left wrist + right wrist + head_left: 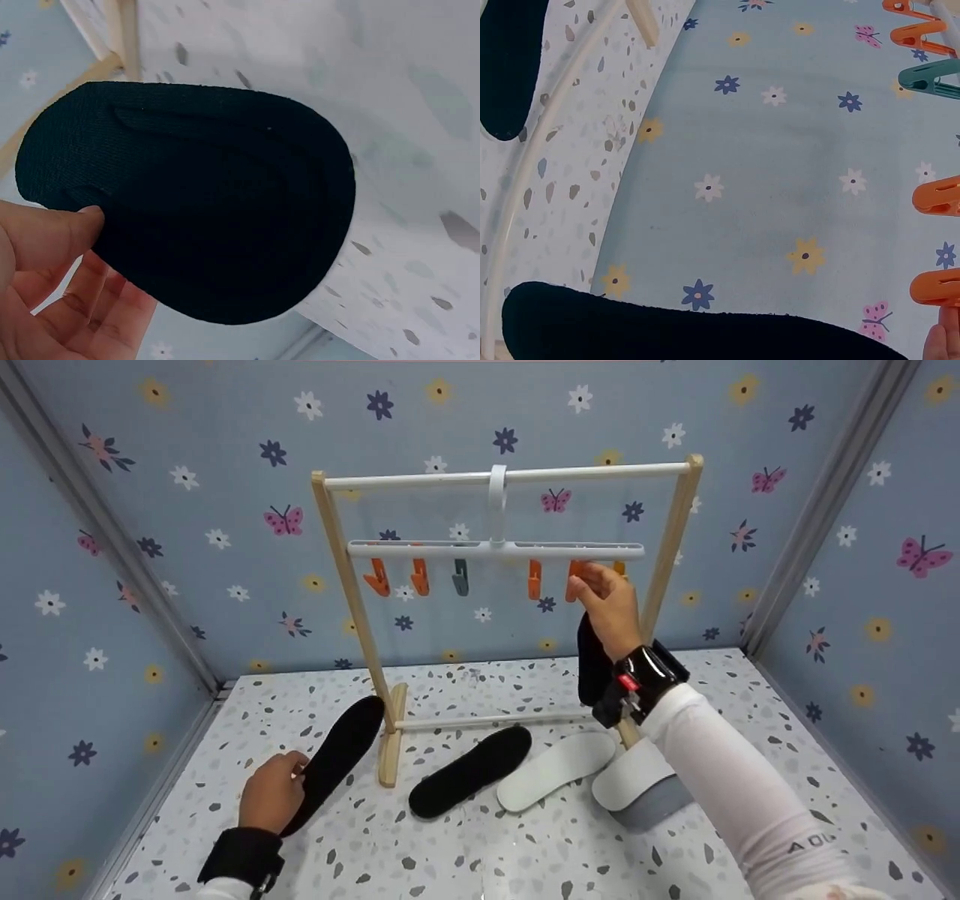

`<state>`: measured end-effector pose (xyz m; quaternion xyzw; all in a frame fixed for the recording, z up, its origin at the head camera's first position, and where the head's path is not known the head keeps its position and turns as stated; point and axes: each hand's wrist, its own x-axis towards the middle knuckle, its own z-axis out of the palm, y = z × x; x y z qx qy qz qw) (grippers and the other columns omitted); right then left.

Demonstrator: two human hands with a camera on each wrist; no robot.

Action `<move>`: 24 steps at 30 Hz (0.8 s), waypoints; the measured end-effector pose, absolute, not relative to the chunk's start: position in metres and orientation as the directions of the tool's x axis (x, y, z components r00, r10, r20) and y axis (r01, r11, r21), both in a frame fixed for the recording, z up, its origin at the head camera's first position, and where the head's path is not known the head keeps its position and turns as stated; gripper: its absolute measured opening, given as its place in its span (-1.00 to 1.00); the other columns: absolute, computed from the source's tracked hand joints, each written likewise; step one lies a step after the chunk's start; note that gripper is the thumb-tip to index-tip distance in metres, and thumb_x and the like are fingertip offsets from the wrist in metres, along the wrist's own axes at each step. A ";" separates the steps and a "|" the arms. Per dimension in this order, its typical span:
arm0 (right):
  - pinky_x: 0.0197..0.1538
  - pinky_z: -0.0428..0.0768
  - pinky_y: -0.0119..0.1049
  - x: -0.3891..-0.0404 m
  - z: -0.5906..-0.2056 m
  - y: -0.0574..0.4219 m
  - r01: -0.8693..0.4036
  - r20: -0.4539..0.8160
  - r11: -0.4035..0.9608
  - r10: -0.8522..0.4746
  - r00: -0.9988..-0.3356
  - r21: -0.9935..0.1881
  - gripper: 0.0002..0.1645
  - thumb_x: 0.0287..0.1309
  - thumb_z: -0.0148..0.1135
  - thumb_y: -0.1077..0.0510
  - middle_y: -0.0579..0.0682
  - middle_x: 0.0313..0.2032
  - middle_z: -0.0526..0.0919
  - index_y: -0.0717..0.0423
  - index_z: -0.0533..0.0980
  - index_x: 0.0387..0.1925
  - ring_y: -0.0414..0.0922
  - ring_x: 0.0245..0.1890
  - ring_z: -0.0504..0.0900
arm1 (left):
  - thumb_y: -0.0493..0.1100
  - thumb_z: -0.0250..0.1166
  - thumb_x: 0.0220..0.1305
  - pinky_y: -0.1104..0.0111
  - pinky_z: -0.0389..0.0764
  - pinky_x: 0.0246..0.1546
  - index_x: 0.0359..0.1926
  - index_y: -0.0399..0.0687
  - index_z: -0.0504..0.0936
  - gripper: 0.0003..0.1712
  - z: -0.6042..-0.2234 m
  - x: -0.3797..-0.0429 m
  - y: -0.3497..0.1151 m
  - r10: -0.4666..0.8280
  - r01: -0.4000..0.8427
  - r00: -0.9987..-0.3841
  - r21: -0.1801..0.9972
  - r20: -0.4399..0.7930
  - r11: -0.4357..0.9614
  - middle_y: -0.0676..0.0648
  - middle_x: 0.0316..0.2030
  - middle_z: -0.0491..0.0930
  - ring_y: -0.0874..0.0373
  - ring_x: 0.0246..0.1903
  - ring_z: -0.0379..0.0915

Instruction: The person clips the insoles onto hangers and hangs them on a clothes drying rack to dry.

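My left hand pinches the edge of a black insole, thumb on its upper face in the left wrist view. My right hand is raised to a white hanger and pinches an orange clothespin below its bar. Another black insole hangs beneath the right hand, its upper end hidden by that hand. Beside the hand, a yellow clothespin is partly covered. More clothespins hang along the bar: an orange one, a green one and two orange ones further left.
The hanger hooks over the top rod of a wooden rack. On the speckled floor lie a black insole, a white insole, another white insole and a grey piece. Flowered walls stand behind and at both sides.
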<state>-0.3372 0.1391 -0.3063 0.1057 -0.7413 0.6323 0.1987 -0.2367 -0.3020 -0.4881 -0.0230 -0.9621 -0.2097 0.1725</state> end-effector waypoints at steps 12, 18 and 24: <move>0.13 0.43 -0.28 -0.357 -0.317 0.149 -0.419 0.441 0.208 0.072 -0.894 -0.884 -0.50 0.26 0.17 0.14 0.24 0.06 0.55 0.38 0.41 0.14 0.00 0.03 0.53 | -0.50 0.30 0.01 0.16 0.49 -0.47 -0.29 -0.24 0.61 -0.80 -0.477 -0.227 -0.257 0.065 0.257 -0.885 0.368 0.462 0.894 -0.14 -0.41 0.59 -0.02 -0.48 0.51; 0.20 0.39 -0.18 -0.364 -0.324 0.151 -0.418 0.438 0.214 0.055 -0.897 -0.883 -0.48 0.24 0.19 0.10 0.23 0.07 0.55 0.34 0.42 0.14 0.03 0.06 0.51 | -0.48 0.30 0.03 0.18 0.53 -0.44 -0.27 -0.21 0.62 -0.79 -0.472 -0.232 -0.240 0.073 0.291 -0.872 0.393 0.484 0.873 -0.12 -0.40 0.60 0.00 -0.43 0.55; 0.10 0.45 -0.26 -0.364 -0.327 0.151 -0.427 0.450 0.211 0.072 -0.890 -0.879 -0.51 0.23 0.19 0.12 0.22 0.04 0.57 0.35 0.44 0.11 -0.01 -0.02 0.54 | -0.48 0.30 0.04 0.20 0.54 -0.41 -0.25 -0.22 0.62 -0.78 -0.472 -0.237 -0.220 0.088 0.334 -0.860 0.424 0.502 0.842 -0.11 -0.39 0.61 0.03 -0.42 0.55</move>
